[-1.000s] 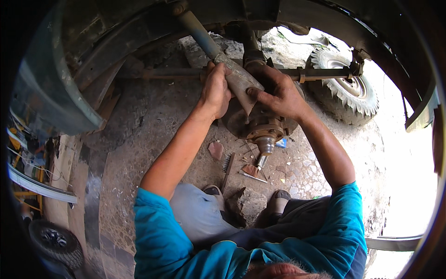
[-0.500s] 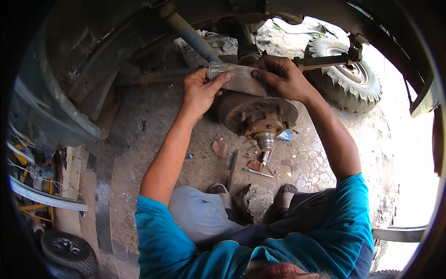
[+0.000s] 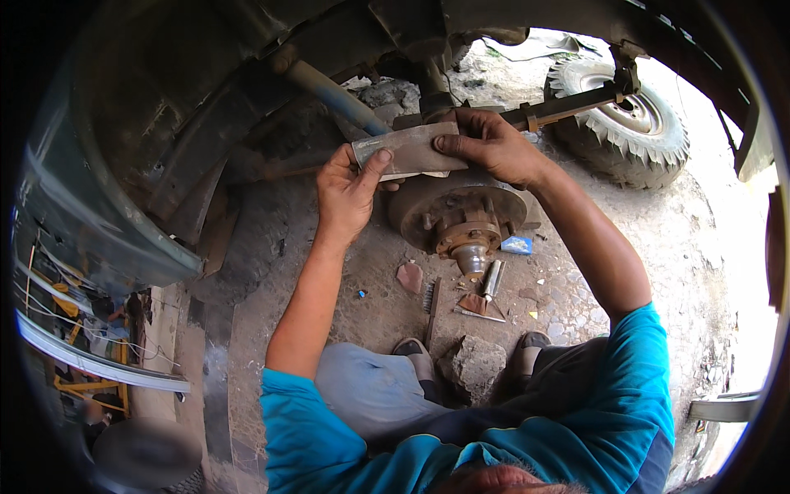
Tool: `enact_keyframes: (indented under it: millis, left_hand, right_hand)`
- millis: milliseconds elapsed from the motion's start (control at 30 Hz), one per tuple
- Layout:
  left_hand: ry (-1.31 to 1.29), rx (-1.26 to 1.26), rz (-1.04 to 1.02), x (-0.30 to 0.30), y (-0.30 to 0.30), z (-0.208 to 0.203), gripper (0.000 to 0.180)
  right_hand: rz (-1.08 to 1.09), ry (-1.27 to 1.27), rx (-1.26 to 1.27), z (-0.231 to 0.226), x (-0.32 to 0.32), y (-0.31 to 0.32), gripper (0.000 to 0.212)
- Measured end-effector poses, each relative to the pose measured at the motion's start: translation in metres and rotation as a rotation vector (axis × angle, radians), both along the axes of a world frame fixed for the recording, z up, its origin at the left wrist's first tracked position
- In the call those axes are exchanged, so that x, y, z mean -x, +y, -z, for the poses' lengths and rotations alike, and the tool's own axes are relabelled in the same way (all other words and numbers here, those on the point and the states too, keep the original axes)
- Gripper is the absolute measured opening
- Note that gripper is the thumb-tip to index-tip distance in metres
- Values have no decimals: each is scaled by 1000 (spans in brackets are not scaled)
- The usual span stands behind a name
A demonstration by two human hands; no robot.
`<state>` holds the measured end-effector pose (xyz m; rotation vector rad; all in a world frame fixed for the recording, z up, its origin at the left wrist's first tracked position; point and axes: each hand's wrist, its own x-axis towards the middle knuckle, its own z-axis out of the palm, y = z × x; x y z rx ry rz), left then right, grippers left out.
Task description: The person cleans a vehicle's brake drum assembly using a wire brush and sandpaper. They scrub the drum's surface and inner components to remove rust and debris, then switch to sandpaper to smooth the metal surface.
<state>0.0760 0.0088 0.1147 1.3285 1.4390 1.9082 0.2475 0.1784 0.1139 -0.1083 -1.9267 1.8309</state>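
A worn, greyish-brown sheet of sandpaper [image 3: 414, 149] is stretched between my two hands, its pale underside showing along the lower edge. My left hand [image 3: 347, 196] pinches its left end, thumb on top and fingers beneath. At the right end, my right hand [image 3: 500, 150] grips it the same way, with the fingers partly hidden behind. Just below and beyond the sheet sits a round, rusty wheel hub [image 3: 461, 216], ending in a shiny metal spindle [image 3: 471, 258] that points toward me. Neither hand visibly touches the hub.
On the floor lie a wire brush [image 3: 433, 306], reddish-brown scraps [image 3: 410, 277], a silvery tube [image 3: 494, 280] and a blue packet [image 3: 517, 245]. A stone [image 3: 472, 369] rests between my feet. A treaded wheel [image 3: 634, 132] lies far right; a blue-grey shock absorber [image 3: 339, 100] slants above my left hand.
The sheet has shifted slightly left in my hands and more of its pale underside shows. My right hand's grip is nearer its end. The whole view has also shifted a little.
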Motion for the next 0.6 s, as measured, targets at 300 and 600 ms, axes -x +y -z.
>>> enact_keyframes:
  millis: [300,600]
  left_hand:
    - [-2,70,76,-5,3,1,26]
    - [107,84,39,2,2,9,25]
  right_hand:
    - [187,32,29,1,0,-2,22]
    - [260,33,-69,-1,0,-8,26]
